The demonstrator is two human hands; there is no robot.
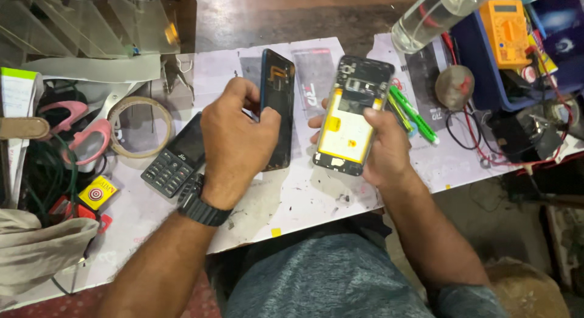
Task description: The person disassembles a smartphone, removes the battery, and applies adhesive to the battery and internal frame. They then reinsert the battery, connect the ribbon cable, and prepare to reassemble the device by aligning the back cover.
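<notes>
- The left hand (238,141) grips a dark back cover (278,108) of a phone by its left edge, thumb on the inner face, holding it upright over the middle of the worktop (304,199).
- The right hand (378,144) grasps an opened phone body (353,114) from its right side, thumb laid across the yellow battery area; the phone body is tilted, just right of the back cover and apart from it.
- A keypad phone (176,160) lies on the worktop just left of the left hand, beside a roll of tape (141,127).
- Green tools (413,114) lie right of the phone body, near the worktop's far right corner, with an orange multimeter (505,29) beyond.
</notes>
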